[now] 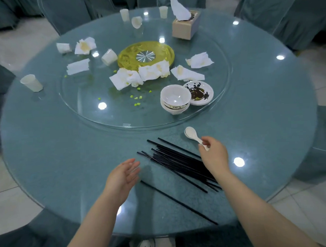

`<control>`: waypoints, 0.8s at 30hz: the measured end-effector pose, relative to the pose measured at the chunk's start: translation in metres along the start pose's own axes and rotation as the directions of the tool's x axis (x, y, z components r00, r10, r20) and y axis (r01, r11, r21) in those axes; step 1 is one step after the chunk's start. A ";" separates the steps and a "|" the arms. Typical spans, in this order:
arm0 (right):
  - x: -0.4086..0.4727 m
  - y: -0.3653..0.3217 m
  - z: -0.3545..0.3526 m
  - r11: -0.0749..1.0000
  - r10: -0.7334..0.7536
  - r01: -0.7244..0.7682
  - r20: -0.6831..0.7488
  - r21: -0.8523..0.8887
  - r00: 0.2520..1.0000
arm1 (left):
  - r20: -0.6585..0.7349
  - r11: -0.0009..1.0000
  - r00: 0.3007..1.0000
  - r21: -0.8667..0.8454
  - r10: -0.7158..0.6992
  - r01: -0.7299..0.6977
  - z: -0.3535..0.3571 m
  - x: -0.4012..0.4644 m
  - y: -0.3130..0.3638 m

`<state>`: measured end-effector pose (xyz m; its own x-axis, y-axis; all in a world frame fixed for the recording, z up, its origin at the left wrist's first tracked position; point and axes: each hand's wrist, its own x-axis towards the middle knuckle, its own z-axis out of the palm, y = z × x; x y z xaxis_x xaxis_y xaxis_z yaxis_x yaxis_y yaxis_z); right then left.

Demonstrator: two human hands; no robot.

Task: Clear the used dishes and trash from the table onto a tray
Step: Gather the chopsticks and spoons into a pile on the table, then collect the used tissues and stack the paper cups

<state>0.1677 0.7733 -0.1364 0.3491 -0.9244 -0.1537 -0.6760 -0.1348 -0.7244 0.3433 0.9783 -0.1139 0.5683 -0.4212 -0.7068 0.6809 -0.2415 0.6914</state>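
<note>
Right hand [214, 154] pinched the handle of a white ceramic soup spoon [192, 134] beside a loose pile of black chopsticks [177, 162]; left hand [123, 175] hung open, fingers relaxed, empty. No tray in view, so clearing looked barely begun. Crumpled white paper napkins [126, 79], stacked white bowls [175, 101], a dirty sauce dish [199, 93] and white paper cups [31, 83] remained. Round teal glass-topped table [55, 147], clear lazy Susan [93, 115], covered chairs, tiled floor.

- White spoon [192, 134], bowl up, handle end pinched in right hand [214, 155].
- Black chopsticks [179, 163] strewn near front edge.
- Stacked white bowls [175, 101] beside dirty saucer [199, 93].
</note>
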 end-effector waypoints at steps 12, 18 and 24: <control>-0.094 -0.089 0.020 0.958 -0.146 0.102 0.151 0.270 0.978 | 0.157 0.989 0.981 -0.109 0.115 -0.098 -0.090 -0.032 0.042; -0.130 -0.136 0.031 0.933 -0.219 0.181 0.092 0.310 0.971 | 0.210 0.969 0.947 -0.109 0.242 -0.223 -0.133 -0.051 0.085; -0.158 -0.173 0.036 0.917 -0.280 0.241 0.084 0.319 0.956 | 0.243 0.939 0.907 -0.062 0.344 -0.339 -0.164 -0.082 0.108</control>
<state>0.2529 0.9559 -0.0110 0.5778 -0.8162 -0.0005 -0.3291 -0.2324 -0.9153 0.4458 1.1303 -0.0054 0.6373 -0.6775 -0.3671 0.4752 -0.0295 0.8794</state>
